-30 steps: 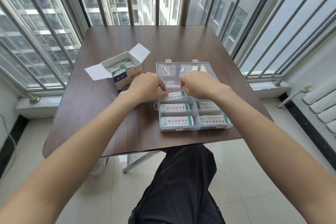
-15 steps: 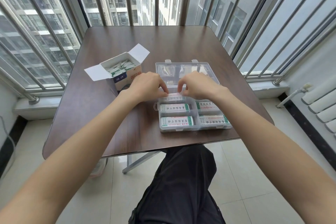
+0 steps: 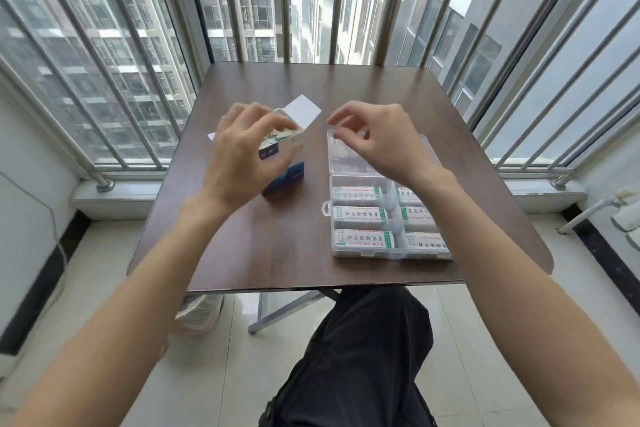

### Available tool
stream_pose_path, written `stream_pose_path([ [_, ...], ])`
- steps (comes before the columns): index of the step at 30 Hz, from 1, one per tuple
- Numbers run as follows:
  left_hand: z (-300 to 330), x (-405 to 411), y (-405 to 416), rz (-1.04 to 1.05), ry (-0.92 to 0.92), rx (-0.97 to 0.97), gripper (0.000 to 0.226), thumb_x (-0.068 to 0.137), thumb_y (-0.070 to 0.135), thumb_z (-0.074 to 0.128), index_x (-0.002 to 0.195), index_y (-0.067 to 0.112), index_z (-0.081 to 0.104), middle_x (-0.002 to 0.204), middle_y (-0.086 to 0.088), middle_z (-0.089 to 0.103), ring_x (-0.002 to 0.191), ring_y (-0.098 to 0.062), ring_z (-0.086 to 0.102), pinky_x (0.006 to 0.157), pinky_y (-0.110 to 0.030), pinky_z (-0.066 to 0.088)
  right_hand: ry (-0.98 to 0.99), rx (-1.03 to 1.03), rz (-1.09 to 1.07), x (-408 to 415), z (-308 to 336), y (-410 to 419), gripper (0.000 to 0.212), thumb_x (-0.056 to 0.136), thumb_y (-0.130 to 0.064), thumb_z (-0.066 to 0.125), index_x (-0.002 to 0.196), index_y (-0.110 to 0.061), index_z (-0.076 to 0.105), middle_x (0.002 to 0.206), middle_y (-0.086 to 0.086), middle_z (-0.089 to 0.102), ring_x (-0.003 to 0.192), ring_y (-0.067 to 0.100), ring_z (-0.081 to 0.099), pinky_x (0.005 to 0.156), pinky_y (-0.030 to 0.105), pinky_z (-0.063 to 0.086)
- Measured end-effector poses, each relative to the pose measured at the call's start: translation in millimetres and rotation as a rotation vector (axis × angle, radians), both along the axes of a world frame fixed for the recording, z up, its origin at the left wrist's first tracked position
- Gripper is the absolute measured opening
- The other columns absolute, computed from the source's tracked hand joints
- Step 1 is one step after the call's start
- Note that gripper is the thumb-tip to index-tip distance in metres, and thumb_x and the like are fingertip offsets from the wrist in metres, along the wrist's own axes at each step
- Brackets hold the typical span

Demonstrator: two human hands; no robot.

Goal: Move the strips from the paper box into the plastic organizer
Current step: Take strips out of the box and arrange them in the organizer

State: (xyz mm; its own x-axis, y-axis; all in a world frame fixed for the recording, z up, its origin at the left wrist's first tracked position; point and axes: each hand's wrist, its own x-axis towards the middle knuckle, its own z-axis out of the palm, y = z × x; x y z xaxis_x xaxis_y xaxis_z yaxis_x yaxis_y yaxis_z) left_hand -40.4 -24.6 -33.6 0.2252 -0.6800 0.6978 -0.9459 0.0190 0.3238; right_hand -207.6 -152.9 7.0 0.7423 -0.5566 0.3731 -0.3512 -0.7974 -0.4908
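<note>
Your left hand hovers with loosely spread fingers, holding nothing, just above the paper box, whose strips lie under your fingertips. Your right hand, relaxed and empty, floats over the plastic organizer, probably ready to receive.

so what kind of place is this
Most likely an enclosed balcony high up in an apartment block: metal window bars run around three sides, tall residential towers show through the glass, and a small brown folding table stands on a pale tiled floor.
</note>
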Motion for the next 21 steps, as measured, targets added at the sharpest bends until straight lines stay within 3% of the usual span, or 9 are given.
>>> stream_pose_path([
  [3,-2.1,34.4,10.1,0.212,0.104,0.278,0.086,0.064,0.069,0.058,0.130,0.014,0.049,0.126,-0.009,0.052,0.117,-0.029,0.045,0.099,-0.042,0.035,0.029,-0.056,0.143,45.0,3.7,5.6,0.013,0.088,-0.018,0.062,0.096,-0.022,0.071,0.088,-0.006,0.072,0.083,0.010,0.056,0.078,0.029,0.045],
  [5,-5.9,44.9,8.4,0.260,0.210,0.431,0.098,0.060,0.070,0.069,0.136,0.014,0.041,0.134,-0.009,0.047,0.124,-0.028,0.043,0.104,-0.043,0.034,0.189,-0.125,0.184,74.2,4.9,2.9,0.014,0.090,-0.019,0.060,0.098,-0.021,0.071,0.094,-0.005,0.072,0.084,0.010,0.051,0.078,0.023,0.038],
  [9,-12.2,45.2,3.5,0.240,0.244,0.476,0.085,0.068,0.056,0.075,0.136,0.016,0.043,0.133,-0.004,0.052,0.123,-0.021,0.047,0.100,-0.035,0.037,0.479,-0.123,0.238,117.0,3.6,-1.4,0.017,0.084,-0.027,0.070,0.100,-0.022,0.070,0.097,-0.005,0.069,0.083,0.011,0.058,0.071,0.023,0.041],
  [12,-11.7,43.4,5.4,0.226,0.225,0.435,0.076,0.070,0.052,0.075,0.132,0.019,0.048,0.128,0.000,0.056,0.119,-0.017,0.049,0.095,-0.032,0.038,0.550,-0.120,0.296,127.5,2.7,3.0,0.019,0.083,-0.029,0.070,0.101,-0.023,0.067,0.090,-0.010,0.060,0.081,0.010,0.054,0.059,0.016,0.036],
  [14,-11.0,43.6,6.8,0.213,0.255,0.438,0.074,0.070,0.051,0.076,0.131,0.021,0.048,0.126,0.001,0.056,0.118,-0.017,0.050,0.096,-0.035,0.040,0.522,-0.118,0.318,128.2,2.5,3.9,0.013,0.084,-0.026,0.069,0.097,-0.021,0.067,0.086,-0.010,0.058,0.080,0.011,0.054,0.055,0.015,0.034],
  [17,-10.9,45.8,7.9,0.203,0.294,0.460,0.076,0.069,0.051,0.076,0.133,0.023,0.046,0.126,0.001,0.055,0.119,-0.018,0.049,0.097,-0.038,0.040,0.406,-0.008,0.329,125.5,5.1,-4.4,0.008,0.084,-0.018,0.069,0.092,-0.018,0.068,0.089,-0.004,0.066,0.079,0.012,0.056,0.069,0.024,0.045],
  [21,-13.1,46.9,6.5,0.203,0.317,0.457,0.079,0.069,0.052,0.076,0.135,0.023,0.044,0.126,0.000,0.054,0.118,-0.019,0.050,0.096,-0.035,0.039,0.368,0.111,0.325,116.3,8.3,-13.2,0.021,0.085,-0.002,0.062,0.102,-0.015,0.066,0.092,-0.005,0.062,0.085,0.013,0.059,0.073,0.024,0.048],
])
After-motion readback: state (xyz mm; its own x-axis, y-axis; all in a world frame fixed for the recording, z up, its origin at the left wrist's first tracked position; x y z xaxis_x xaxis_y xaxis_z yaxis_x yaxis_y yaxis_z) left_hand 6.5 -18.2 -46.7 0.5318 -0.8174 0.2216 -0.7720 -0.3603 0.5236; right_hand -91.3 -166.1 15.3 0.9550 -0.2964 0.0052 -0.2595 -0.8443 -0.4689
